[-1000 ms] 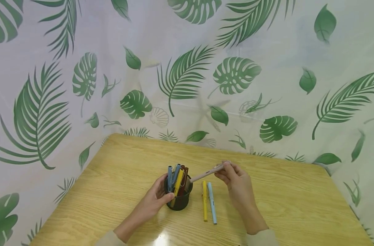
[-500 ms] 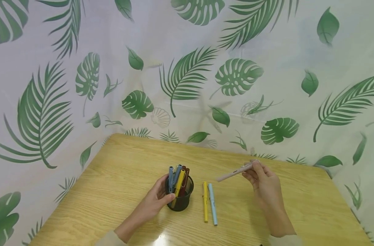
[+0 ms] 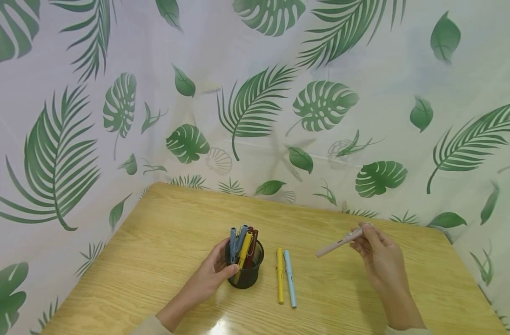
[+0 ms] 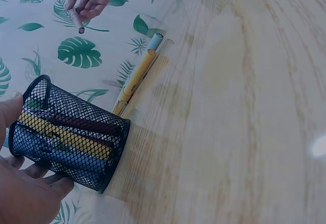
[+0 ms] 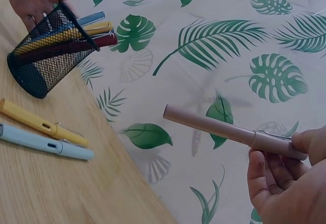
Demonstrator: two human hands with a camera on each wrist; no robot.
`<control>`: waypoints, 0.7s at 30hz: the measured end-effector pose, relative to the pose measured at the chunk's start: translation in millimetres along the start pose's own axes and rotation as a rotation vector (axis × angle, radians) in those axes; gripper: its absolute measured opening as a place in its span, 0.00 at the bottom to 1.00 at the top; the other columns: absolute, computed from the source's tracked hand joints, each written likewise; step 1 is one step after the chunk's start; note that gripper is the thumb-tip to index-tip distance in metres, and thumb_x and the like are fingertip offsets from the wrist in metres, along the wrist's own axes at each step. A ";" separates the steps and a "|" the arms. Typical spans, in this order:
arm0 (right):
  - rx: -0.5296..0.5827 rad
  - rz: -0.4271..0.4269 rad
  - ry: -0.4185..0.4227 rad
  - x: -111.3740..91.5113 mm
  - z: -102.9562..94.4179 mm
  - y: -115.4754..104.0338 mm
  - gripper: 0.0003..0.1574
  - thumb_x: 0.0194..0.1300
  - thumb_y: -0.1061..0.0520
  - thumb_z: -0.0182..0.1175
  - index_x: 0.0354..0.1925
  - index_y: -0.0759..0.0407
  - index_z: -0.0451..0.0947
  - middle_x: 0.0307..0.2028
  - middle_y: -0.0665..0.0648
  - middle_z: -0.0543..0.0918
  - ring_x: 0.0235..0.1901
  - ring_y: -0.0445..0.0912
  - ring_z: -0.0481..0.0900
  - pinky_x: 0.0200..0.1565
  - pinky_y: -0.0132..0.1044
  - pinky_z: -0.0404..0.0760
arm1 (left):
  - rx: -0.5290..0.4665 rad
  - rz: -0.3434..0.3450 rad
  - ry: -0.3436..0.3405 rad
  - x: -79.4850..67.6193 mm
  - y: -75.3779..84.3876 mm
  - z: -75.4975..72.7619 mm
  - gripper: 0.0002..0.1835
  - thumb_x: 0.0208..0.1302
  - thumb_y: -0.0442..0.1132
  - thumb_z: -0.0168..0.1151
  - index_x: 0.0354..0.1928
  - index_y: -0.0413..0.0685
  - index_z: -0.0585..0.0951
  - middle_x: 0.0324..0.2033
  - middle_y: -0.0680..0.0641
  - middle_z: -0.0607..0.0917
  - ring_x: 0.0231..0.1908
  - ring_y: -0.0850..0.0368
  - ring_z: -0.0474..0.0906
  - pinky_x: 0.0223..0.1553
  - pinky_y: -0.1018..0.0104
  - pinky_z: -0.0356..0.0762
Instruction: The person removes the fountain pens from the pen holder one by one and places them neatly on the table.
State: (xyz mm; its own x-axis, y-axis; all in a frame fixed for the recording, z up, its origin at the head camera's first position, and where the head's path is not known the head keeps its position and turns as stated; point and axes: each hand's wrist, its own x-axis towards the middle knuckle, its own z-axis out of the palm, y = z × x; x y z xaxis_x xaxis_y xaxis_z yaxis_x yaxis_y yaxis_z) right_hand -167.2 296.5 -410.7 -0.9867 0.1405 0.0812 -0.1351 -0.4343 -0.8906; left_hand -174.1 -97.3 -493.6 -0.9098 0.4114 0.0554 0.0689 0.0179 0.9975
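Observation:
My left hand (image 3: 206, 274) grips the side of a black mesh pen holder (image 3: 247, 278) standing upright on the table. Blue pens (image 3: 233, 245), a yellow pen (image 3: 244, 251) and dark red pens (image 3: 251, 253) lean inside it. Over the table to the right, my right hand (image 3: 385, 265) pinches a pale pink capped pen (image 3: 338, 244) by its clip end, the other end pointing down and left. Between the hands, a yellow pen (image 3: 280, 279) and a light blue pen (image 3: 290, 281) lie side by side; the right wrist view shows their clips.
The wooden table (image 3: 175, 214) ends at the back against a white curtain-like sheet (image 3: 255, 172) printed with green leaves. A bright glare spot (image 3: 218, 327) shows near the front of the table.
My right hand has drawn the pink pen out of the pen holder and carried it to the right, past the two lying pens. My left hand stays on the holder.

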 end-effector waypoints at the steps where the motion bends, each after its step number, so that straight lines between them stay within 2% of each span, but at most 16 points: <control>1: -0.016 -0.002 -0.005 -0.5 -2.0 0.2 0.12 0.78 0.57 0.58 0.47 0.61 0.86 0.41 0.53 0.88 0.43 0.44 0.87 0.48 0.32 0.86 | 0.001 0.001 -0.001 -0.1 0.2 0.0 0.41 0.77 0.38 0.60 0.82 0.42 0.49 0.77 0.30 0.57 0.77 0.36 0.52 0.76 0.47 0.51; 8: -0.062 0.013 -0.019 -4.0 -16.1 3.4 0.13 0.79 0.57 0.57 0.49 0.61 0.86 0.46 0.52 0.86 0.44 0.44 0.86 0.48 0.32 0.86 | -0.002 0.000 0.001 -0.1 0.5 0.4 0.41 0.77 0.38 0.60 0.82 0.43 0.49 0.77 0.30 0.58 0.77 0.36 0.52 0.76 0.45 0.51; 15: -0.157 0.087 0.009 -7.3 -28.9 10.2 0.12 0.78 0.54 0.58 0.46 0.59 0.85 0.43 0.50 0.87 0.41 0.42 0.86 0.46 0.30 0.85 | -0.006 -0.004 0.007 -0.2 0.4 1.1 0.41 0.77 0.37 0.60 0.82 0.42 0.49 0.76 0.30 0.58 0.77 0.35 0.53 0.76 0.45 0.52; 21: -0.202 0.126 0.043 -9.7 -31.3 17.3 0.12 0.77 0.52 0.60 0.44 0.58 0.86 0.43 0.49 0.87 0.41 0.41 0.86 0.46 0.30 0.86 | -0.005 -0.009 0.010 -0.3 1.4 1.6 0.41 0.77 0.37 0.60 0.82 0.42 0.49 0.76 0.29 0.58 0.77 0.35 0.52 0.76 0.45 0.51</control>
State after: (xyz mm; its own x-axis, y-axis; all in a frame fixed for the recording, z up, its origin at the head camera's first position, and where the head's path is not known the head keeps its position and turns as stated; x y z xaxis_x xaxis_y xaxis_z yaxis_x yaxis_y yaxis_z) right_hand -157.2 315.5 -440.9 -0.9894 0.1358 -0.0512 0.0137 -0.2642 -0.9644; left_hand -173.1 -96.0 -492.3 -0.9146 0.4017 0.0472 0.0590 0.0169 0.9981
